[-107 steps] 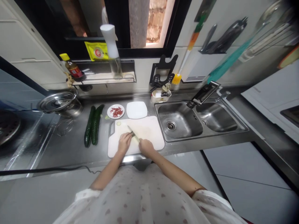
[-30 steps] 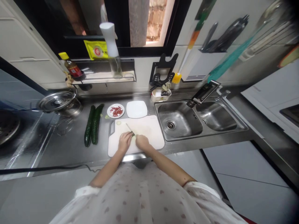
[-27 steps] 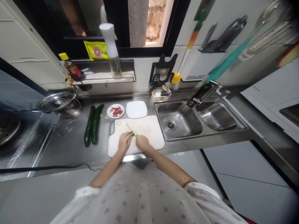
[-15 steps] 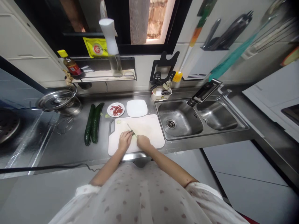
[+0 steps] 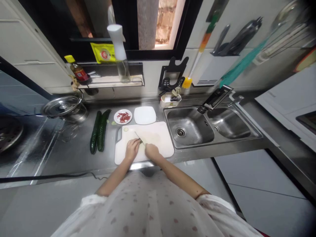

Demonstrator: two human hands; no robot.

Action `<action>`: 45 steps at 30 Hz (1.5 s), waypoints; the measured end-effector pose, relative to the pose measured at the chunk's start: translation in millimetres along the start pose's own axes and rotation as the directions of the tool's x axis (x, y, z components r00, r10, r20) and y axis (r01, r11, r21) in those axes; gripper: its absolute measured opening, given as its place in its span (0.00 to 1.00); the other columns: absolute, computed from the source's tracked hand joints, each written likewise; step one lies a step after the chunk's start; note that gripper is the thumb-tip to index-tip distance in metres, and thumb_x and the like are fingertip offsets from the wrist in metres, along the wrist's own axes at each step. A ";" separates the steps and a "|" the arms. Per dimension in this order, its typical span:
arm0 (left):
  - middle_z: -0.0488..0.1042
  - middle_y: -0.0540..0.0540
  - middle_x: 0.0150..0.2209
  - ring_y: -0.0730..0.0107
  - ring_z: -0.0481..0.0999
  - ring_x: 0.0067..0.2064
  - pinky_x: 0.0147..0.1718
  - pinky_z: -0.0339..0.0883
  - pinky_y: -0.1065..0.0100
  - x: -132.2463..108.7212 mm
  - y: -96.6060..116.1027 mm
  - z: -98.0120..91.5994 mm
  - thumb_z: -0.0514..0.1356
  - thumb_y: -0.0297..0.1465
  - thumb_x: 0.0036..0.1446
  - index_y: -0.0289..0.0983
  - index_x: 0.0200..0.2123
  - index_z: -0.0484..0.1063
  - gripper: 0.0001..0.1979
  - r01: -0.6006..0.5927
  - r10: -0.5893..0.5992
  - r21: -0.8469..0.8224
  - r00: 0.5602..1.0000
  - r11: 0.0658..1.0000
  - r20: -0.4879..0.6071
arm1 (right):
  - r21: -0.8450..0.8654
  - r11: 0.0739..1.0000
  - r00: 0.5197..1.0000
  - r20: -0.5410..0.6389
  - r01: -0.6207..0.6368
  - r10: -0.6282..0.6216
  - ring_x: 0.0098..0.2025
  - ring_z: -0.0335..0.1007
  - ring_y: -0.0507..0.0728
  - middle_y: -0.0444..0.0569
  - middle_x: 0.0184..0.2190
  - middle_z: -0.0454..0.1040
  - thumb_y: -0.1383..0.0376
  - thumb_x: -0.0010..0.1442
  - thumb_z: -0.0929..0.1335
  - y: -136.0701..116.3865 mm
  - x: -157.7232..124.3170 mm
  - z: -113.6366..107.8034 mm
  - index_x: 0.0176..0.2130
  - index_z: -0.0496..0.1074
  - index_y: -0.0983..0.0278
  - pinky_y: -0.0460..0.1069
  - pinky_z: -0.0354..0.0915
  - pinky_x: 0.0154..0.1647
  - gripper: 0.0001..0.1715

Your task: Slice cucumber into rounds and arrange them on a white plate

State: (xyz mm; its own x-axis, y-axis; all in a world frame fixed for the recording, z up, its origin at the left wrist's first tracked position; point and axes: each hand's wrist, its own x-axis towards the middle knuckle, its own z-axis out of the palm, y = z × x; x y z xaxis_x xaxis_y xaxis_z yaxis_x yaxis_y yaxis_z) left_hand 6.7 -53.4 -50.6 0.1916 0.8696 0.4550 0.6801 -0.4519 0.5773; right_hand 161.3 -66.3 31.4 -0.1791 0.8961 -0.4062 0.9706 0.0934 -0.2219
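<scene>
Currently, your right hand (image 5: pixel 151 151) grips a knife (image 5: pixel 140 138); your left hand (image 5: pixel 132 149) clasps cucumber (image 5: pixel 139 141) near the chopping board (image 5: pixel 161 138) front edge.

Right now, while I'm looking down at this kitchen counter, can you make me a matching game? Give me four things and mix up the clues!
Things:
1. Two long cucumbers
2. Small round plate
3. Knife
4. Bottle with a yellow cap

Clues:
A. Held in the right hand
B. Standing on the wall shelf
C. Lying on the counter, left of the cutting board
D. Has small red pieces on it

Right pairs: 1-C, 2-D, 3-A, 4-B.
</scene>
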 end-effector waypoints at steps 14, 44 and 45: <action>0.74 0.43 0.45 0.64 0.70 0.48 0.49 0.65 0.58 0.6 -0.5 -0.5 0.53 0.30 0.63 0.40 0.47 0.73 0.12 -0.011 0.011 0.016 1.000 1.000 0.007 | 0.009 1.000 1.000 0.014 -0.015 0.015 0.45 0.72 0.57 0.58 0.41 0.76 0.73 0.62 0.57 -2.4 0.1 0.7 0.46 0.70 0.68 0.48 0.64 0.42 0.18; 0.74 0.43 0.45 0.63 0.70 0.48 0.49 0.65 0.58 -2.4 3.0 -0.1 0.53 0.31 0.63 0.41 0.47 0.73 0.13 0.004 -0.004 0.035 1.000 0.999 -0.010 | 0.009 0.999 0.996 0.077 -0.051 0.050 0.45 0.73 0.59 0.59 0.41 0.75 0.73 0.61 0.58 3.2 -21.2 -6.2 0.46 0.69 0.68 0.49 0.65 0.41 0.17; 0.74 0.43 0.45 0.63 0.70 0.48 0.49 0.65 0.57 -2.2 3.2 -0.1 0.53 0.31 0.63 0.41 0.47 0.73 0.13 0.006 -0.006 0.036 1.000 0.999 -0.011 | 0.012 0.998 0.995 0.078 -0.055 0.054 0.45 0.73 0.58 0.59 0.40 0.75 0.73 0.61 0.58 2.9 -20.7 -6.5 0.46 0.69 0.68 0.49 0.65 0.41 0.16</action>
State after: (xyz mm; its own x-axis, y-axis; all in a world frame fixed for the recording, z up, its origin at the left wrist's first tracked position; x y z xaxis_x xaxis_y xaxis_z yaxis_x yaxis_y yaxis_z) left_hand 8.5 -56.8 -49.6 0.1798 0.8700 0.4591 0.7061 -0.4391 0.5556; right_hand 168.8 -81.8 44.9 -0.1389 0.8631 -0.4856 0.9768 0.0388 -0.2104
